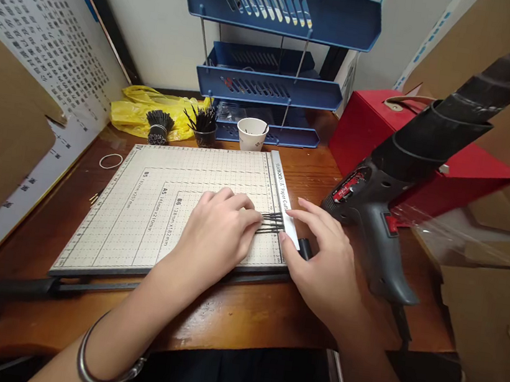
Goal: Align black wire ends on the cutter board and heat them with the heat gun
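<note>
A paper cutter board (151, 196) with printed size marks and a grid lies on the wooden table. Several thin black strips (272, 221) lie across its right side, reaching the white rail (282, 194). With fingers curled together, my left hand (219, 227) rests on the board and pinches the left ends of these strips; the fingertips are partly hidden. At the rail, my right hand (324, 256) has thumb and fingers apart on either side of the strips' right ends, holding nothing I can see. Close to its thumb is a black knob (305, 249).
A heat gun (385, 202) stands at the right before a red box (367, 124). Behind the board are a white paper cup (252, 134), a dark cup of black strips (204, 131), a bundle (159, 127), a yellow bag (129, 109) and a blue rack (268, 89).
</note>
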Demonstrator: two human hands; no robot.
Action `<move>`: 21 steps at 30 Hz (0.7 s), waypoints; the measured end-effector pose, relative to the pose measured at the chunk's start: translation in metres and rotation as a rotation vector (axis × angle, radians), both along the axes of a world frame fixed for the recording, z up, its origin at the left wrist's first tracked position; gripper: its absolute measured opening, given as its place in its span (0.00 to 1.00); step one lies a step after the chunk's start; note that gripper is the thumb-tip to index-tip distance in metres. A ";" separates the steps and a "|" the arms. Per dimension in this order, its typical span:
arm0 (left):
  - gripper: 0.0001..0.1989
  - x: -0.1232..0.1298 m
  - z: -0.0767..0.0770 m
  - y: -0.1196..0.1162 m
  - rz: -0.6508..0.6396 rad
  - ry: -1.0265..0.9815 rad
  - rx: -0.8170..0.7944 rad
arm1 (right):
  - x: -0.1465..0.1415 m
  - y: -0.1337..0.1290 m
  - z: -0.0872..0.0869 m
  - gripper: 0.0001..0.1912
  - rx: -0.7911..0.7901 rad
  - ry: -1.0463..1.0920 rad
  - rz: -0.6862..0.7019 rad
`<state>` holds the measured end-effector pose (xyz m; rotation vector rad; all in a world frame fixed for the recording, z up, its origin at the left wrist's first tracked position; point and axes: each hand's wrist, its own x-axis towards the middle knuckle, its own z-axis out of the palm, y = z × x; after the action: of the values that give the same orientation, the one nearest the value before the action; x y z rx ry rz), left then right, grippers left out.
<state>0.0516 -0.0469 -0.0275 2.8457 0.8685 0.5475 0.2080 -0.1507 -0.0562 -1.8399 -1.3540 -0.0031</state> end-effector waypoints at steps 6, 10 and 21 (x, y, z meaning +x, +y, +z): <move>0.17 -0.004 0.003 0.000 -0.019 0.033 -0.103 | -0.001 0.006 -0.002 0.21 -0.107 -0.057 0.059; 0.13 0.000 0.001 0.000 0.003 0.070 -0.079 | -0.003 0.010 -0.006 0.20 -0.137 -0.064 0.065; 0.08 0.007 0.000 0.002 -0.012 0.070 -0.047 | -0.005 0.012 -0.014 0.16 -0.107 -0.149 0.027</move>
<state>0.0589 -0.0445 -0.0276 2.8409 0.8625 0.4230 0.2030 -0.1383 -0.0699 -1.9417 -1.5075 -0.0553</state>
